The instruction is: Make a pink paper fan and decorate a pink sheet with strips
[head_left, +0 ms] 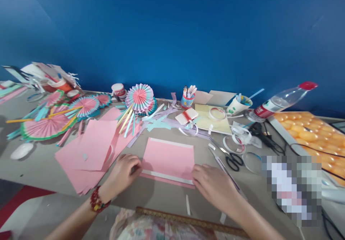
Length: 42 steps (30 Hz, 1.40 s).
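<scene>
A pink sheet of paper (168,157) lies flat on the table in front of me, with white strips along its far and near edges. A second pink layer shows just below the near strip. With curled fingers, my left hand (125,171) grips the sheet at its lower left edge. At the lower right edge, my right hand (208,180) pinches it beside the end of the near strip. The fingertips of both hands are partly hidden. To the left lies a pile of pink sheets (94,143). Black-handled scissors (233,161) and a slim cutter (223,166) lie to the right.
Folded paper fans (139,98) stand and lie at the back left. Rolls of tape (217,113), a glue gun (260,134), a pencil cup (188,99) and a tilted plastic bottle (280,103) crowd the back right. A blue wall (172,35) rises behind the table.
</scene>
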### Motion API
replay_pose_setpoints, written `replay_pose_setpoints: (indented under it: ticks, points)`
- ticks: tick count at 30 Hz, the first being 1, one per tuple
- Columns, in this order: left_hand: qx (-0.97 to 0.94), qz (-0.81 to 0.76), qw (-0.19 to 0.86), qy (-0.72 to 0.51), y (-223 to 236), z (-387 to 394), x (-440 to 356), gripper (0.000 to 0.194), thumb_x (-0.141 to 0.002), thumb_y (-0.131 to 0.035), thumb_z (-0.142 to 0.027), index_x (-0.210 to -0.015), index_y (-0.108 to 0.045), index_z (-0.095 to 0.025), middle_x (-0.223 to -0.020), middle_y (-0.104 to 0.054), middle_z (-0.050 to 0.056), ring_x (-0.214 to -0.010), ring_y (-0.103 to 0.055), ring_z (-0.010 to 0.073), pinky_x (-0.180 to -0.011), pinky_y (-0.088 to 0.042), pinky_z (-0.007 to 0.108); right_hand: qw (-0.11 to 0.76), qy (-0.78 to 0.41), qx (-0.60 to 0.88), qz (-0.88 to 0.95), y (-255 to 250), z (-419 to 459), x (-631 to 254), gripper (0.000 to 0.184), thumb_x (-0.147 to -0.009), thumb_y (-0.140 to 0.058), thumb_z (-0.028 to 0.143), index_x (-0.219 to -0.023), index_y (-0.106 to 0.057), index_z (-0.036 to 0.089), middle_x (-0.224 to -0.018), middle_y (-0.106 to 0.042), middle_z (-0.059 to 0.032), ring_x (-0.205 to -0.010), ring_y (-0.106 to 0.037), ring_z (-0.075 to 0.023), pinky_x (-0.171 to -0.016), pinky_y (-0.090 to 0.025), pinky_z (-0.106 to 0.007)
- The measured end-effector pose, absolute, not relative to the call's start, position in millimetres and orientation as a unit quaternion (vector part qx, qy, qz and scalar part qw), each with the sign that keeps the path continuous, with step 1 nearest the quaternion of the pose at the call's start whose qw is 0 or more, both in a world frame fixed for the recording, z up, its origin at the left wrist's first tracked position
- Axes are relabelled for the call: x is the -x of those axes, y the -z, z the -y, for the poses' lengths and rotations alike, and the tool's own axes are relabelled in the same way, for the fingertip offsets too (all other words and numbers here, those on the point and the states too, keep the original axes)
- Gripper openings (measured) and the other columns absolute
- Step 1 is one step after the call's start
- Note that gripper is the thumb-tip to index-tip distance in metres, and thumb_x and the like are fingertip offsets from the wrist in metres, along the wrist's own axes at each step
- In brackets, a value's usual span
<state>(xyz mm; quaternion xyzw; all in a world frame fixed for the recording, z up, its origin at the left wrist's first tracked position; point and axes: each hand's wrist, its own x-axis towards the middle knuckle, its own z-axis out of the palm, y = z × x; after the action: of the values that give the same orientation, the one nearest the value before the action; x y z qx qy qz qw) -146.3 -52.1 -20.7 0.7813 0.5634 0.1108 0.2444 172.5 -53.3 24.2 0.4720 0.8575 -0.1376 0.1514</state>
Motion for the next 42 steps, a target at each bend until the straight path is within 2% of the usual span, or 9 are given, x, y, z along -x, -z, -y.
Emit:
replay_pose_setpoints:
  ticks: [7, 13, 22, 42]
  points:
    - [-0.784, -0.562, 0.243, -0.104, 20.9, 55.0, 148.4, 0.013, -0.087, -0.056, -0.022, -0.074, -0.060, -0.020, -0.081, -0.066, 0.001, -0.083, -0.058, 0.0202, -0.080, -0.037, 0.034, 0.150, 0.153, -0.462, -0.861, -21.9, 54.6, -174.1, 0.020, -0.091, -0.050, 0.013, -0.094, -0.068, 0.021, -0.094, -0.069, -0.0031, -0.089, -0.065, -0.0213, -0.066, -0.039, -0.029]
    - [-0.787, -0.561, 0.233, -0.103, 21.1, 56.3, 147.7, 0.012, -0.086, -0.056, -0.020, -0.074, -0.060, -0.020, -0.080, -0.065, 0.001, -0.082, -0.058, 0.0205, -0.079, -0.037, 0.034, 0.174, 0.137, -0.456, -0.862, -21.7, 55.7, -170.7, 0.020, -0.090, -0.050, 0.011, -0.089, -0.068, 0.018, -0.093, -0.069, -0.0055, -0.087, -0.066, -0.0215, -0.063, -0.038, -0.029]
    - [-0.796, -0.558, 0.210, -0.107, 26.6, 58.8, 147.7, 0.012, -0.086, -0.055, -0.019, -0.074, -0.059, -0.021, -0.082, -0.065, 0.002, -0.083, -0.058, 0.0212, -0.078, -0.037, 0.035, 0.188, 0.127, -0.454, -0.862, -24.7, 53.8, -167.2, 0.020, -0.089, -0.052, 0.010, -0.090, -0.070, 0.019, -0.094, -0.068, -0.0042, -0.088, -0.065, -0.0213, -0.061, -0.037, -0.028]
    - [-0.811, -0.548, 0.182, -0.093, 27.9, 60.1, 146.6, 0.011, -0.085, -0.055, -0.017, -0.076, -0.059, -0.021, -0.082, -0.063, 0.002, -0.083, -0.056, 0.0209, -0.079, -0.037, 0.035, 0.167, 0.100, -0.453, -0.870, -18.5, 56.4, -168.5, 0.017, -0.088, -0.057, 0.012, -0.083, -0.070, 0.021, -0.090, -0.068, -0.0034, -0.082, -0.065, -0.0190, -0.055, -0.032, -0.030]
